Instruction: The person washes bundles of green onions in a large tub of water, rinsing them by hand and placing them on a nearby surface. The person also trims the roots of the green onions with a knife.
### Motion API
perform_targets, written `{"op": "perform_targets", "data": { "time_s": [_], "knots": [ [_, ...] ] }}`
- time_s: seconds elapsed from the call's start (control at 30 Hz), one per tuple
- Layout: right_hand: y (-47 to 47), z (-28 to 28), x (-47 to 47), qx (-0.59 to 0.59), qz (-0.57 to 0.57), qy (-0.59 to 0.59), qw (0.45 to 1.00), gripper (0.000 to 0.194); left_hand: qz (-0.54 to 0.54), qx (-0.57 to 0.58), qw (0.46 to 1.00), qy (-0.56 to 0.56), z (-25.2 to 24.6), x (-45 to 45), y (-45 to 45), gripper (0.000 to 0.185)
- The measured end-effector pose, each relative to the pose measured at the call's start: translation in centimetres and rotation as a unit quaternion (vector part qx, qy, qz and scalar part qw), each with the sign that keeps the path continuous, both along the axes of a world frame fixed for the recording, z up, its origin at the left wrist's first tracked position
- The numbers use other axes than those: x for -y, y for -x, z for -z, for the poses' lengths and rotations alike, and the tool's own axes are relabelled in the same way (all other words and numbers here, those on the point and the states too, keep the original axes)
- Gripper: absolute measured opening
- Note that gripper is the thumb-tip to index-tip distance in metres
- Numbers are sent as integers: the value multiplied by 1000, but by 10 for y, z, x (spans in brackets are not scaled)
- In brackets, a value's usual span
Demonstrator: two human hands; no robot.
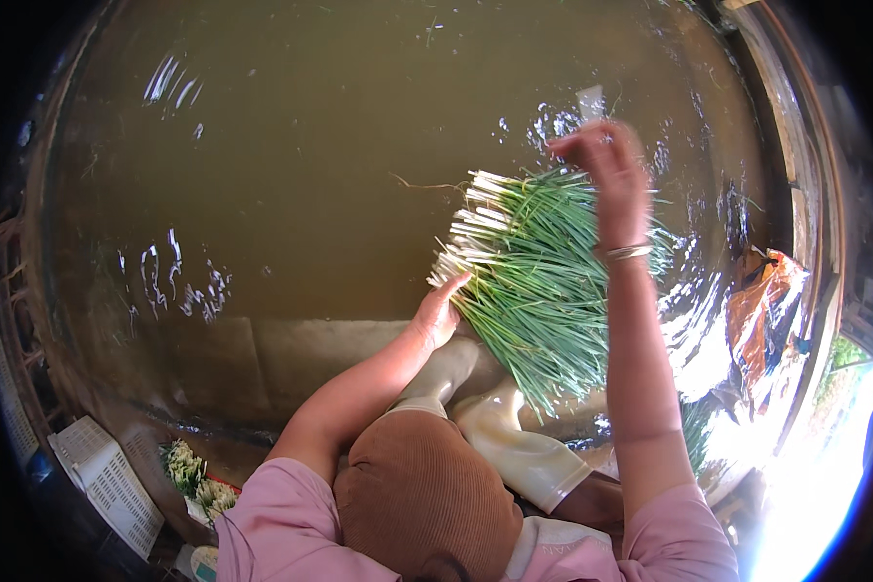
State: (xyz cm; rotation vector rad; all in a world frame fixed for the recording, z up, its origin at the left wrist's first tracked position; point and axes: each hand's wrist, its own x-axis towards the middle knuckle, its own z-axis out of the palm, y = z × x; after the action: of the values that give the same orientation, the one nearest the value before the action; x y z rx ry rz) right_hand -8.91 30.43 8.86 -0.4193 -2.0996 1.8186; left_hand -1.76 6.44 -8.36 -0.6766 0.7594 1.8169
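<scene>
Before me, at the surface of murky water (298,182), lies a wide pile of spring onions or similar green stalks (545,284), white ends to the left and green leaves to the right. Against the white ends at the pile's lower left rests my left hand (438,314); its thumb lies over the stalks, and its fingers are partly hidden. My right hand (607,156), blurred, is raised over the leaves at the upper right, with a bangle on the wrist. Its fingers are bent, and whether it holds anything is unclear. A small pale patch (591,103) shows just beyond it.
A submerged pale ledge (320,356) runs along the near side. Wooden boards (800,218) edge the right side, beside a crumpled orange and dark plastic sheet (764,313). At lower left stand a white perforated crate (109,480) and more bundled stalks (214,497).
</scene>
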Motion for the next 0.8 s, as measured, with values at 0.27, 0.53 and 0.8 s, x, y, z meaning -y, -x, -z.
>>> {"op": "perform_targets", "data": {
  "time_s": [0.27, 0.53, 0.8],
  "knots": [
    [-23, -40, -39, 32, 55, -360, 931, 14, 24, 16, 996, 81, -17, -7, 7, 51],
    [-23, 97, -13, 126, -125, -604, 777, 49, 41, -5, 998, 44, -17, -4, 11, 57],
    [-15, 146, -28, 392, -278, -456, 749, 66, 91, -18, 995, -26, -4, -14, 17, 74]
  ]
}}
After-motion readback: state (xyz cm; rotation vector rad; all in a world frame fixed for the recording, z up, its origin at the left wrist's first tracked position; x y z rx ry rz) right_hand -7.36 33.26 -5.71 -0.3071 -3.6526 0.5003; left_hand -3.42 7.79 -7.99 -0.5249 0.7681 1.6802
